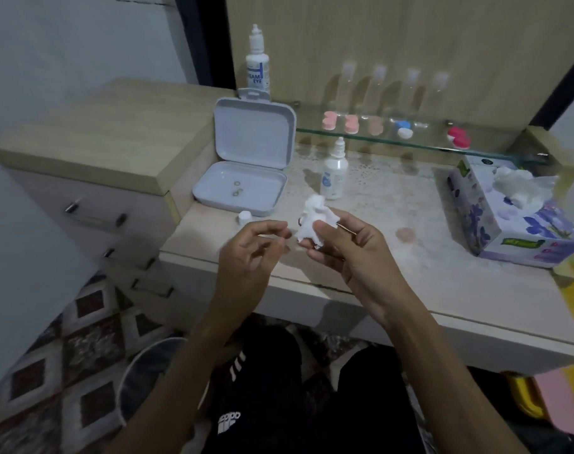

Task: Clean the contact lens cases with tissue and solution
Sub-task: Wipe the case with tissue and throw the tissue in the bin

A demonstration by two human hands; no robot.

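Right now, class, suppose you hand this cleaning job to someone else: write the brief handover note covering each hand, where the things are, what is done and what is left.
Right hand grips a crumpled tissue above the table's front edge; whether a lens case is inside it cannot be told.
Left hand is beside it, fingers loosely curled, apparently holding nothing.
Small solution bottle stands uncapped on the table; its likely cap lies by the open grey box.
Tissue box sits at right.
Lens cases line the glass shelf.
Done: unclear.
Left: probably wiping the shelf cases.
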